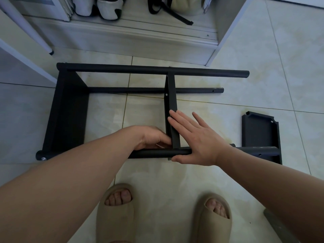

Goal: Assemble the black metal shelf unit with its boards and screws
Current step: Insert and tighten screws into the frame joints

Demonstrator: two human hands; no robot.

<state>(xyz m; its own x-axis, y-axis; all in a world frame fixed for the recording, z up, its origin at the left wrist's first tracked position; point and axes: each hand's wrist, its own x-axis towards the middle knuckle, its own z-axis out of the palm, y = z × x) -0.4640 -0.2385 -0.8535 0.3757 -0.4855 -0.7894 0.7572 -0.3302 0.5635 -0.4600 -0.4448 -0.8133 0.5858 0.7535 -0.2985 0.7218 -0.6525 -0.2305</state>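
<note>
The black metal shelf unit (122,69) lies on its side on the tiled floor, with one board (68,111) fixed at its left end. A second board (171,95) stands on edge between the far and near tubes. My right hand (198,137) rests flat on that board's right face with straight fingers, thumb under the near tube (157,152). My left hand (150,137) is curled at the joint of board and near tube; what its fingertips hold is hidden. A third board (259,135) lies loose on the floor to the right.
A white cabinet base (122,37) with shoes and a bag stands just behind the frame. A white table leg (26,27) and panel are at far left. My feet in beige slippers (115,213) stand close below the frame. A grey object (277,225) lies at lower right.
</note>
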